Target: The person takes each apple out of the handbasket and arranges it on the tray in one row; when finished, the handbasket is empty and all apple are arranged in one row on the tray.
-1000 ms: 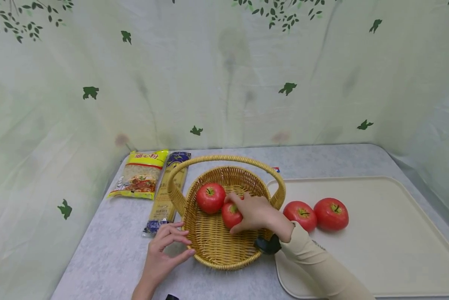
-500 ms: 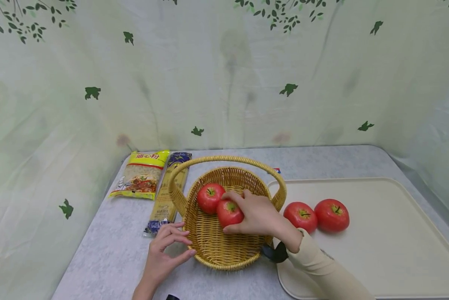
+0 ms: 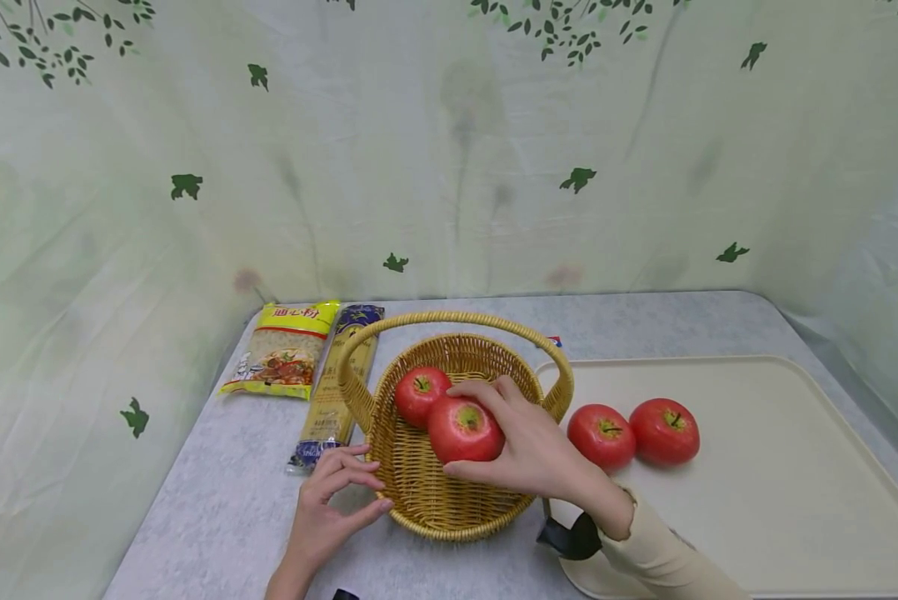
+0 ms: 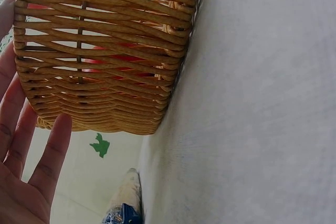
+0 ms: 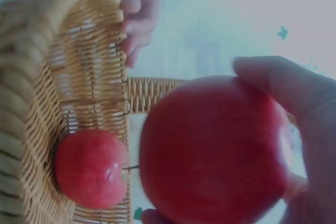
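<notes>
A wicker basket (image 3: 426, 508) with an arched handle (image 3: 449, 317) stands on the grey table. My right hand (image 3: 527, 446) grips a red apple (image 3: 465, 430) and holds it above the basket's inside; the right wrist view shows that apple (image 5: 215, 148) large between thumb and fingers. A second red apple (image 3: 419, 393) lies in the basket, also seen as the apple (image 5: 90, 167) low in the right wrist view. My left hand (image 3: 329, 500) rests with straight fingers against the basket's near left wall (image 4: 100, 72).
Two more red apples (image 3: 601, 435) (image 3: 664, 429) sit on a cream tray (image 3: 779, 500) right of the basket. A yellow noodle packet (image 3: 282, 348) and a long pasta packet (image 3: 336, 387) lie to the left. A leaf-print curtain surrounds the table.
My right hand has lifted the apple from the basket's floor, up and toward me. The left hand and the other apples have stayed put.
</notes>
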A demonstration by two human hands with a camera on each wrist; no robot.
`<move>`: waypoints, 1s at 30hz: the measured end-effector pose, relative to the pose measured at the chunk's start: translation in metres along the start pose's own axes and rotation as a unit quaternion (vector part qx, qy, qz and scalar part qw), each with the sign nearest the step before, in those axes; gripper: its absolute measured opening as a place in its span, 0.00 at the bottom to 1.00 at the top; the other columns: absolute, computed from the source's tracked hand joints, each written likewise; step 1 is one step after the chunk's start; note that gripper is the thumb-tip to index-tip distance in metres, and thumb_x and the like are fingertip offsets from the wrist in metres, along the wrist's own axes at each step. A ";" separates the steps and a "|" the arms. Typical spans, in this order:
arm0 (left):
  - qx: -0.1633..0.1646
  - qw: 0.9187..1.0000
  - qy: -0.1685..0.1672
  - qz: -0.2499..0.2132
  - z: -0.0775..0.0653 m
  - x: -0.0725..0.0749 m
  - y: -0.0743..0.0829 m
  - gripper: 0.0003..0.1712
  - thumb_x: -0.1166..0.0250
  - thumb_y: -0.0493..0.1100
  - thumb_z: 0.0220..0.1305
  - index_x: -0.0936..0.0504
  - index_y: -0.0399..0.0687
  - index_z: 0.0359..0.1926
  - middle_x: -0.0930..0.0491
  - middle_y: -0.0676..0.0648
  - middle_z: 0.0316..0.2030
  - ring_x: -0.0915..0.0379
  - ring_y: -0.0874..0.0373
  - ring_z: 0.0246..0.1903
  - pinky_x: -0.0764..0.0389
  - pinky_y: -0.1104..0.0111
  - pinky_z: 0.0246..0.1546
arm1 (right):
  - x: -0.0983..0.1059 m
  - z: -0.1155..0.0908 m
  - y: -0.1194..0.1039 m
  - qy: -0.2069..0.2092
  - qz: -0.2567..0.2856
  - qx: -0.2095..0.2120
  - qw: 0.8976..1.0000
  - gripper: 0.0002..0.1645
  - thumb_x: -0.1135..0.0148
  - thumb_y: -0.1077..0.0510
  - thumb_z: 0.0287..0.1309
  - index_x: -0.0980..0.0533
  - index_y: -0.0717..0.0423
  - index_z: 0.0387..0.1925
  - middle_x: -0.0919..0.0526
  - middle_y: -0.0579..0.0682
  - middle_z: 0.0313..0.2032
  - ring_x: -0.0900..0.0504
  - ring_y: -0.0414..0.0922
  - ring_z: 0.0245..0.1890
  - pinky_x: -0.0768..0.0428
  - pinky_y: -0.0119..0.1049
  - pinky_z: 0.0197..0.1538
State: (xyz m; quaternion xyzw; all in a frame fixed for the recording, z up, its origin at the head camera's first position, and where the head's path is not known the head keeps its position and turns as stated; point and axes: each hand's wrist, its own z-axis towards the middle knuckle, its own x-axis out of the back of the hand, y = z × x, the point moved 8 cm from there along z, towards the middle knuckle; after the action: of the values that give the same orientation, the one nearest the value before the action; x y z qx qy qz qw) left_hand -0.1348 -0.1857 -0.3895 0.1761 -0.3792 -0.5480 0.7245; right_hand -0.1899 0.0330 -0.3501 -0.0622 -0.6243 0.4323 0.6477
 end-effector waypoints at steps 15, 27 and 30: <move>0.011 1.000 0.002 -0.002 0.000 0.000 -0.002 0.22 0.24 0.22 0.30 0.17 0.46 0.27 0.21 0.42 0.33 0.29 0.49 0.49 0.34 0.72 0.55 | 0.019 -0.038 0.002 0.058 0.104 0.028 0.993 0.40 0.32 0.38 0.50 0.37 0.29 0.64 0.33 0.37 0.48 0.27 0.37 0.44 0.21 0.39 0.41; -0.005 1.000 0.005 -0.002 -0.001 0.001 -0.002 0.21 0.23 0.24 0.30 0.17 0.47 0.28 0.21 0.41 0.33 0.29 0.46 0.48 0.33 0.70 0.55 | 0.042 -0.067 0.011 0.110 0.143 0.095 0.979 0.45 0.22 0.53 0.38 0.31 0.46 0.61 0.28 0.42 0.50 0.29 0.43 0.48 0.19 0.39 0.39; -0.013 1.000 0.006 -0.004 -0.001 0.001 -0.001 0.21 0.23 0.25 0.31 0.17 0.48 0.28 0.21 0.41 0.32 0.29 0.46 0.48 0.34 0.70 0.55 | 0.049 -0.075 0.017 0.135 0.155 0.118 0.972 0.48 0.20 0.58 0.32 0.30 0.52 0.60 0.26 0.46 0.49 0.28 0.44 0.48 0.19 0.38 0.38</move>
State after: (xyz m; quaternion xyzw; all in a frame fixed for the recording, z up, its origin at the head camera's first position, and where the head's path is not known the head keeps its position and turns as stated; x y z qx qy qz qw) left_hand -0.1348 -0.1870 -0.3907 0.1714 -0.3666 -0.5547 0.7270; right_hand -0.1415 0.1094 -0.3395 -0.1386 -0.4586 0.5858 0.6537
